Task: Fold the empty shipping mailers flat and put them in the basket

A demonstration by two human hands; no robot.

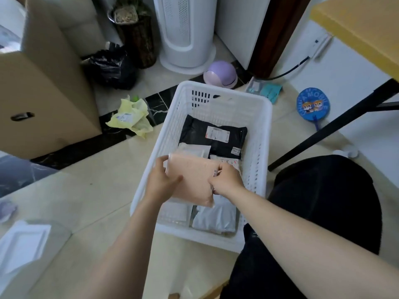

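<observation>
A folded pink mailer (193, 178) is held over the white plastic basket (262, 134) on the floor. My left hand (163, 178) grips its left edge, thumb on top. My right hand (226, 180) pinches its right edge. Inside the basket lie a flat black mailer (216, 137) with a white label, a white mailer (194, 148) partly under the pink one, a grey mailer (216, 219) and another white one (174, 213) near the front wall. A crumpled yellow mailer (131, 117) lies on the floor to the basket's left.
A big cardboard box (43, 93) stands at left, a black bag (110, 67) and a white tower appliance (185, 33) behind. A purple round bin (220, 74), a blue fan (313, 106) and a black table leg (332, 126) are at right. A glass tabletop (28, 234) is near left.
</observation>
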